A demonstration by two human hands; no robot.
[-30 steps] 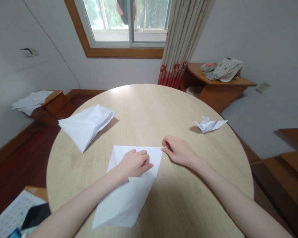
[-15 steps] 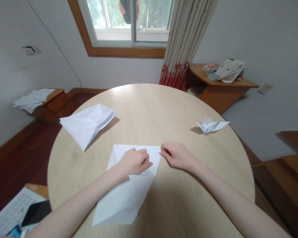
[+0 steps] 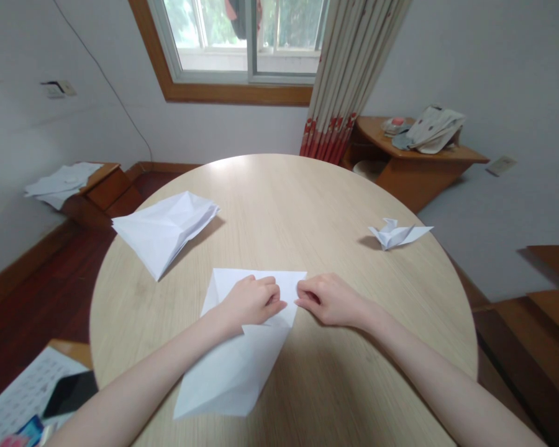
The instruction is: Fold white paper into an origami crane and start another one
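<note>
A partly folded sheet of white paper (image 3: pixel 228 372) lies on the round table near its front, with creases and a folded flap across it. My left hand (image 3: pixel 256 299) rests on the upper part of this sheet, fingers curled in and pressing down, nothing visible inside them. At the sheet's right edge, my right hand (image 3: pixel 328 299) has thumb and index finger pinched close on the paper. To the far left stands a stack of folded white paper (image 3: pixel 168 226). A small folded paper bird (image 3: pixel 394 234) sits at the right of the table.
The round wooden table (image 3: pixel 284 205) carries all of this. At the lower left are a dark phone (image 3: pixel 69 392) and a printed sheet (image 3: pixel 28 379). Beyond the table are a side cabinet with papers (image 3: pixel 65 180), a curtain (image 3: pixel 340 81) and a corner shelf with a bag (image 3: pixel 435 129).
My right hand has slid a little down along the sheet's right edge, toward me. My left hand stays put on the paper.
</note>
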